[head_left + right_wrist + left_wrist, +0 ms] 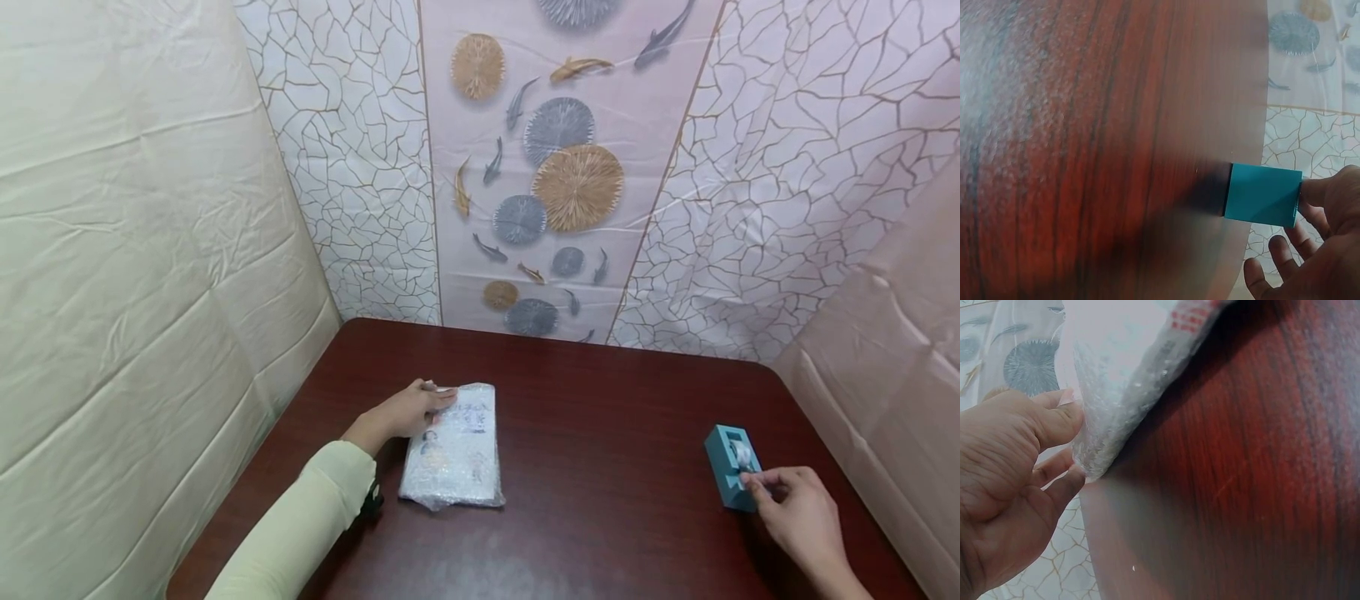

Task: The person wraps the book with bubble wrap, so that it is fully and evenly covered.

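Note:
A flat, book-like package (453, 450) in clear bubble wrap lies on the table, with printing showing faintly through. My left hand (412, 408) holds its upper left edge, fingers reaching over the top. In the left wrist view, my left hand (1016, 450) has thumb and fingers at the wrapped edge (1113, 412); a small clear strip (1067, 397) shows by the thumb. On the right stands a teal tape dispenser (726, 467) with a clear tape roll (741, 454). My right hand (802, 512) pinches at its front, where the tape end is too small to make out.
The dark red wooden table (600, 467) has rounded far corners. Patterned cloth (525, 167) hangs behind it, and pale cloth walls stand at the left (150, 250) and right (885, 375). Something small and black (372, 498) shows under the left sleeve.

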Motion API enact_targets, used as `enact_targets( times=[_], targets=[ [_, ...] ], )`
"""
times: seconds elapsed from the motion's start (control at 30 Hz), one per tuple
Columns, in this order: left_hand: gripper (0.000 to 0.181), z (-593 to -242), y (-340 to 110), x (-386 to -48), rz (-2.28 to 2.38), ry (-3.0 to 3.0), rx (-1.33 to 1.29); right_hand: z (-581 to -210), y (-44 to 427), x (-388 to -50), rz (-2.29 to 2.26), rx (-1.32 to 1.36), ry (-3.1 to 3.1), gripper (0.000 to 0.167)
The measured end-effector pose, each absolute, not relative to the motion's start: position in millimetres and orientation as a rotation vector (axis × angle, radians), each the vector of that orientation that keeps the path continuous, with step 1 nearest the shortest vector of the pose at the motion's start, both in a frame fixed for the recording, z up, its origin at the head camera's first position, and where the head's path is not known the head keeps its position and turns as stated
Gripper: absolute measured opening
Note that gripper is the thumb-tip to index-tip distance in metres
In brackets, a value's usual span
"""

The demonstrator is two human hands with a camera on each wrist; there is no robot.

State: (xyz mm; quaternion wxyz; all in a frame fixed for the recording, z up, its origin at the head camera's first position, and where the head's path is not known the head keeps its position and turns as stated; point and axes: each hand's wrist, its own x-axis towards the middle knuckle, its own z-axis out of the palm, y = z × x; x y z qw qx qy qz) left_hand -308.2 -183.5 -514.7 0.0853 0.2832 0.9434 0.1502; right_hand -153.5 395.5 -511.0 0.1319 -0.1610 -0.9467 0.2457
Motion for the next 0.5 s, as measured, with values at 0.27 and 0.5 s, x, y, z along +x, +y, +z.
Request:
enact_targets(
  times=[0.27, 0.5],
  targets=[
    [0.054, -515.6, -184.9, -307.3, 0.459, 2.814, 0.836, -510.9, 394.5, -153.1, 0.729, -0.468, -2.755, 0.027],
    [0.059, -514.7, -184.6, -305.2, 0.583, 2.782, 0.809, -511.8, 394.3, -153.4, 0.732, -0.479, -2.750, 0.027]
  ],
)
